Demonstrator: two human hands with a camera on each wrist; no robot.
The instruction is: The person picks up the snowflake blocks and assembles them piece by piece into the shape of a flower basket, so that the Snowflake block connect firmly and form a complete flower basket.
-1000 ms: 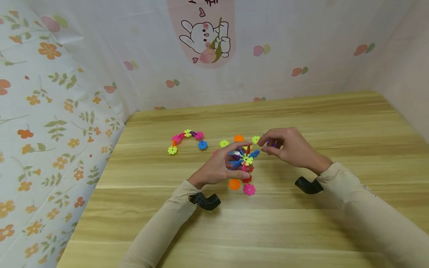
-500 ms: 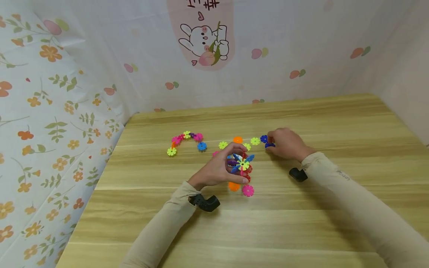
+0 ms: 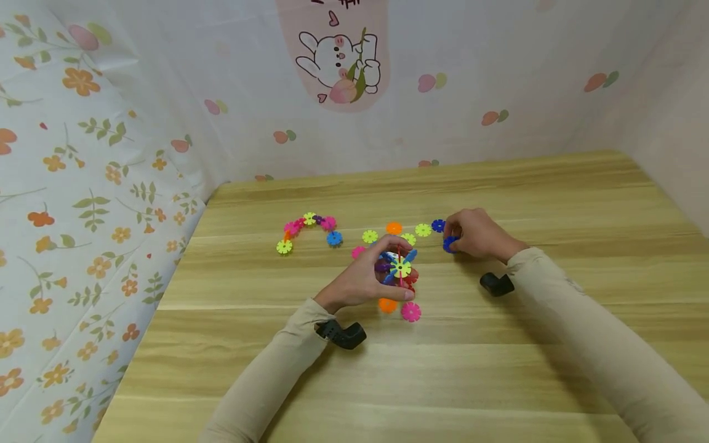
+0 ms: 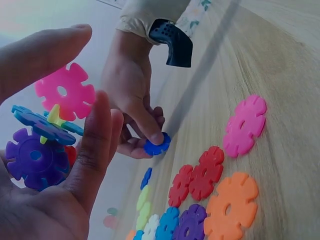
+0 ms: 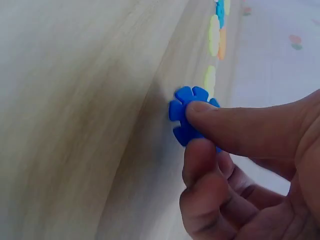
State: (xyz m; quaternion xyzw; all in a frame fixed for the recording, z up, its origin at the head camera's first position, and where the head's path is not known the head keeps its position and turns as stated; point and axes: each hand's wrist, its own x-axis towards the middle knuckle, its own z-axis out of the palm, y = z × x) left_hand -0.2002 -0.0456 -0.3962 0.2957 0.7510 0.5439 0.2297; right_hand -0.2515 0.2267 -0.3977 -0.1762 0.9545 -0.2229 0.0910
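Note:
My left hand (image 3: 360, 278) holds a cluster of joined plastic snowflake discs, its yellow disc (image 3: 400, 267) facing up in the head view. In the left wrist view the cluster shows a pink disc (image 4: 65, 92) near the thumb and a purple disc (image 4: 37, 156) against the palm. To the right, my right hand (image 3: 480, 235) pinches a dark blue snowflake disc (image 5: 182, 114) between thumb and fingers, close over the table. Another dark blue disc (image 3: 438, 225) lies just beyond those fingertips.
Loose discs lie around and under the left hand, among them an orange disc (image 3: 388, 305), a pink disc (image 3: 412, 312) and red discs (image 4: 206, 172). An arched chain of linked discs (image 3: 310, 218) rests at the left. A patterned cloth (image 3: 354, 141) hangs behind the wooden table (image 3: 443, 381).
My right hand has left the cluster's side, reached to the dark blue discs and drawn one slightly right and nearer. The left hand stays about in place, the cluster turned a little.

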